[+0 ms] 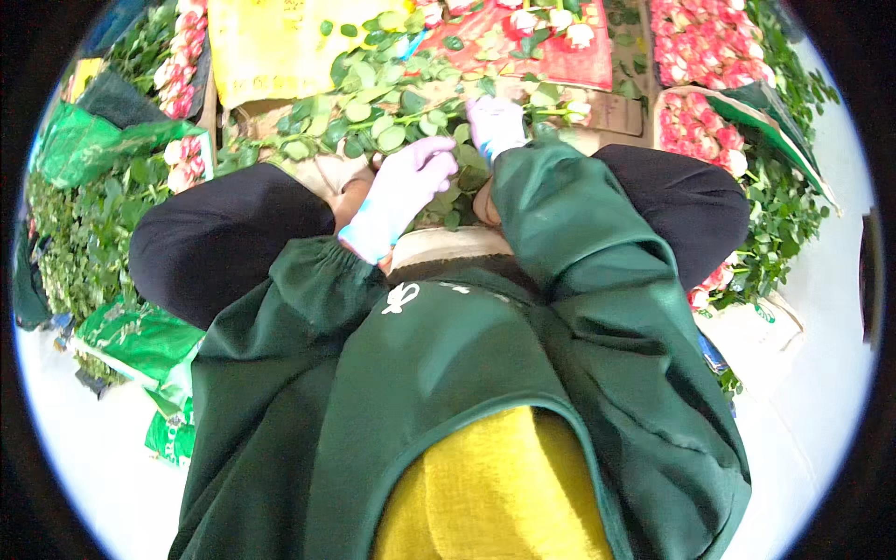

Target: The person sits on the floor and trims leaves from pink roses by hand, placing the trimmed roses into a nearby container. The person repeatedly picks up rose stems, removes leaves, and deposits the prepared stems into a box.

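My right hand [495, 126], in a pale glove, is closed around the stem of a rose [577, 110] with a pale bloom. Its head sticks out to the right of the hand, and leafy stems [378, 122] stretch to the left. My left hand [414, 183], also gloved, is nearer my body, its fingers parted and slightly bent, with no object visible in it. Loose green leaves [465, 175] lie between and below the hands. My bare feet are partly visible under the hands.
A yellow sheet [273, 52] and a red sheet [560, 63] lie ahead, with cut roses [579, 35] on the red one. Bundles of pink-and-white roses [707, 42] stand at the right, more roses [183, 63] at the left. Green wrappers [140, 336] lie by my left knee.
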A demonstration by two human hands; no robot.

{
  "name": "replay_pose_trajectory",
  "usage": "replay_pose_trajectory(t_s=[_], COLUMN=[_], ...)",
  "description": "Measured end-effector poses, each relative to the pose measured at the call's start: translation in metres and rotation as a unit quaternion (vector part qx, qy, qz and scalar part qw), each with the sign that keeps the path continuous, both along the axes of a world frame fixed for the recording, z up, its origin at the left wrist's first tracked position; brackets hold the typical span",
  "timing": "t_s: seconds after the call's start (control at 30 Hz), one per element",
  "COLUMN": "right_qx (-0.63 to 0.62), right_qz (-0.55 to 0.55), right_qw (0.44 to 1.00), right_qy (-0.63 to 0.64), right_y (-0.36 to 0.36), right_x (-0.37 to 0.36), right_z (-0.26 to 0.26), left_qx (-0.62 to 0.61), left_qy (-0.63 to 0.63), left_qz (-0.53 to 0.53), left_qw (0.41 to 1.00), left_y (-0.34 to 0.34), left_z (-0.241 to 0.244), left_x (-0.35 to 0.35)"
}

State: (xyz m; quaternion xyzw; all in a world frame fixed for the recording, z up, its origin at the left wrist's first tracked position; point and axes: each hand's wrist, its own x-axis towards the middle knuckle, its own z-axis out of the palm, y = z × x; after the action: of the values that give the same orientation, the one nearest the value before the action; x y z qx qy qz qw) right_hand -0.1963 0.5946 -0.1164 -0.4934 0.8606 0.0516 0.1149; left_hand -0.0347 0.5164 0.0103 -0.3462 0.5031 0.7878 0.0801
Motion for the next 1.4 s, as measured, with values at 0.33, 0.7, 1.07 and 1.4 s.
replay_pose_trajectory(t_s=[0.33,0.7,1.07,1.4], right_qx=[0.047,0.042,-0.274,-0.34], right_qz=[-0.029,-0.074,-0.106,0.108], right_qw=[0.998,0.996,0.926,0.793], right_qy=[0.004,-0.036,-0.235,-0.493], right_y=[-0.005,-0.007,-0.02,-0.073], right_x=[0.003,0.005,-0.022,-0.024], right_z=[-0.002,0.004,0.1,0.329], left_qx=[-0.009,0.019,-0.094,-0.438], left_qy=[-0.031,-0.008,-0.016,0.043], left_qz=[0.015,-0.007,0.093,0.018], left_qw=[0.999,1.0,0.991,0.898], left_y=[0.001,-0.001,-0.007,-0.054], left_z=[0.012,0.004,-0.017,0.093], left_x=[-0.003,-0.003,-0.005,-0.034])
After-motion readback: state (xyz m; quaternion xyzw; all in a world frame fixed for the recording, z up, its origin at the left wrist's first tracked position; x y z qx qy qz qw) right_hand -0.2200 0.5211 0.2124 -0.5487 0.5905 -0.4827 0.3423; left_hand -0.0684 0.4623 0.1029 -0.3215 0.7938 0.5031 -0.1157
